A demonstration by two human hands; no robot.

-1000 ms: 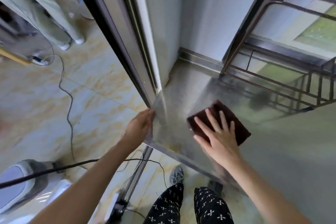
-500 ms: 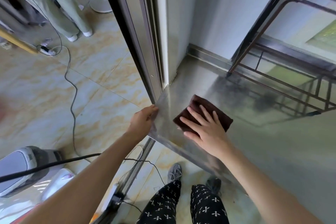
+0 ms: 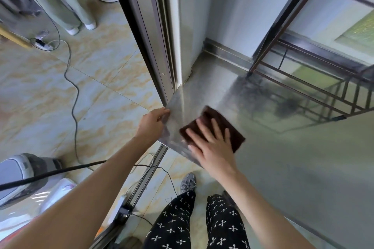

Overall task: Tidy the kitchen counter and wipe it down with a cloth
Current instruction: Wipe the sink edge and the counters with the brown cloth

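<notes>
1. Head view: steel table [image 3: 263, 168], brushed and reflective, fills the right half; its left corner butts against a door frame [image 3: 149, 32]. A window grille is mirrored in its surface.
2. Tiled floor [image 3: 97, 79], beige marbled, lies left of and below the table, with a cable [image 3: 75, 95] trailing across it.
3. Legs in black patterned trousers [image 3: 178, 222] stand at the table's front edge; one grey shoe [image 3: 188, 182] is visible.
4. Cloth [image 3: 234, 131]: dark brown, folded into a flat rough square, textured nap, lying on the table just inside the near-left corner.
5. Right hand [image 3: 212, 145] presses flat on the cloth, fingers straight and slightly spread, covering its near half.
6. Left hand [image 3: 151, 125] grips the table's left edge, fingers curled over the rim, just beside the cloth, not touching it.
</notes>
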